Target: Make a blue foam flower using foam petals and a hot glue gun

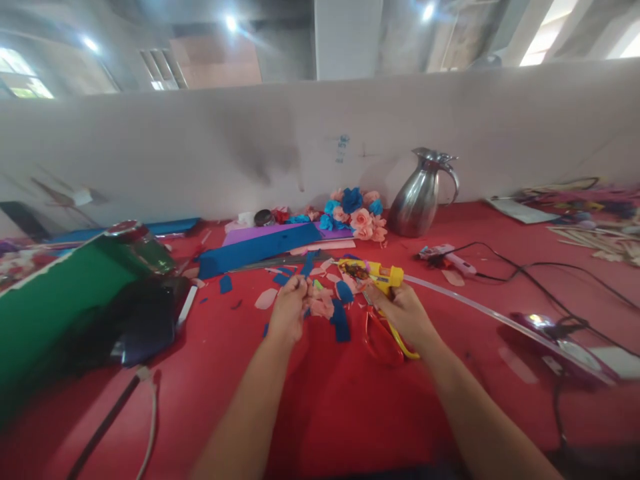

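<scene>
My left hand [290, 308] is closed, with its fingertips pinched at the pink paper flower [321, 305]; a bit of green shows at the flower's edge. In my right hand [400, 310] is a yellow hot glue gun [390, 275], its nozzle pointing left above the paper scraps. A long clear glue stick [465, 301] sticks out of the gun's back toward the right. Under my right hand lie red-handled pliers [383, 337]. Cut petals of pink and blue paper, such as a blue strip [341, 321], are scattered around both hands.
Blue paper [260, 249] lies at the back beside a bunch of pink and blue paper flowers [357, 215]. A steel jug [417, 197] stands by the white partition. Cords run right from a pink-and-white device [457, 261]. A green board [80, 293] and a jar [145, 245] are left.
</scene>
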Demonstrator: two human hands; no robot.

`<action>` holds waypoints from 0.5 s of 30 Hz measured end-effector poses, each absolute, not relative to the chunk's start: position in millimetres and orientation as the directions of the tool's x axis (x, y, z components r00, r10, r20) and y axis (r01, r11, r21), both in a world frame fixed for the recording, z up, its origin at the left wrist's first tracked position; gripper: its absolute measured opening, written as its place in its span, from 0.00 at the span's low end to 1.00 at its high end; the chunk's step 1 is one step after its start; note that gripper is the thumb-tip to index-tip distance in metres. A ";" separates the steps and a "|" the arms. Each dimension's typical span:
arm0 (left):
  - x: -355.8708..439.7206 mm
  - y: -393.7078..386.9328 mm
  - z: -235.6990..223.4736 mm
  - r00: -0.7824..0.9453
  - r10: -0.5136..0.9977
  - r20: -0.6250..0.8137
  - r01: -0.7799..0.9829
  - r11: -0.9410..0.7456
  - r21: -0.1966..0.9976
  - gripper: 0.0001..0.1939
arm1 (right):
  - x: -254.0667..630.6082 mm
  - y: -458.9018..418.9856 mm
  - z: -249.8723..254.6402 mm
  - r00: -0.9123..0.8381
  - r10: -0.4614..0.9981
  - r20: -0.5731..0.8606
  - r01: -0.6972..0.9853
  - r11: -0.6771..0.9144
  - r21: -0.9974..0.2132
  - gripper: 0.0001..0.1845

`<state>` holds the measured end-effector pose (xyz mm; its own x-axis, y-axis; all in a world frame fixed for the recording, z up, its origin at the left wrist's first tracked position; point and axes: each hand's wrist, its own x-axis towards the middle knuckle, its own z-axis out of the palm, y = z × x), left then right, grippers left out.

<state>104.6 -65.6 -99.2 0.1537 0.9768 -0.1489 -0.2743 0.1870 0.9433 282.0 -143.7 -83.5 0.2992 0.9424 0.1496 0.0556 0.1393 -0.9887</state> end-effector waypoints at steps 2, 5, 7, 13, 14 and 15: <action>100.3 -61.4 -97.4 0.088 0.987 -0.135 -0.175 0.148 0.973 0.08 | 287.7 -142.2 -84.8 0.298 0.945 0.132 0.097 0.107 -0.989 0.20; 94.5 -58.2 -93.8 0.097 0.982 -0.161 -0.066 0.168 0.984 0.08 | 301.0 -142.7 -84.8 0.257 0.965 0.055 0.158 0.014 -0.987 0.20; 93.2 -58.8 -91.9 0.146 0.971 -0.192 -0.015 0.196 0.981 0.10 | 311.3 -147.2 -82.7 0.165 0.986 -0.002 0.196 -0.035 -0.980 0.18; 106.4 -67.3 -98.2 0.325 0.909 -0.261 0.138 0.227 0.964 0.06 | 332.3 -176.8 -78.6 -0.014 1.000 -0.019 0.402 -0.012 -0.915 0.12; 109.6 -68.1 -101.4 0.340 0.905 -0.258 0.175 0.208 0.962 0.05 | 333.3 -181.3 -79.9 -0.015 1.000 -0.021 0.449 -0.012 -0.893 0.11; 112.4 -68.4 -105.2 0.351 0.903 -0.249 0.214 0.182 0.960 0.04 | 333.6 -185.1 -81.8 -0.004 1.000 -0.018 0.495 -0.014 -0.869 0.11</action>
